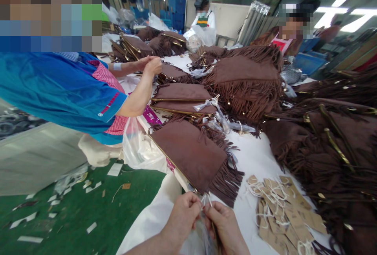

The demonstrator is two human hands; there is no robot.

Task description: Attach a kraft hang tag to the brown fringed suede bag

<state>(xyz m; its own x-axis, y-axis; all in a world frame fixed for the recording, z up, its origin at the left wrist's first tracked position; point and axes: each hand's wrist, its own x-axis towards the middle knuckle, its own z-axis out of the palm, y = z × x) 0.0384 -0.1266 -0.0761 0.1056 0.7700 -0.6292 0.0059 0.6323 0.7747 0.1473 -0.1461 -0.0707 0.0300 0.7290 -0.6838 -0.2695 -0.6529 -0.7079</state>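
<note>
Right, I see my left hand (182, 212) and right hand (223, 219) pinching thin white string (205, 199) at six o'clock; brown fringed suede bags (191, 155) cover the white-clothed table (256, 157), green floor (73, 215) at eight.

Very little writing can be read here. A magenta strip (152, 116) lies at the edge of the surface (259, 157), just beside the bare elbow of the co-worker in blue; it carries white letters, too small and slanted to make out. The brown paper tags (287, 212), heaped on the surface to the right of the strip and nearer the camera, show no print that can be read. The brown fringed bags (188, 153) bear no legible brand.
</note>
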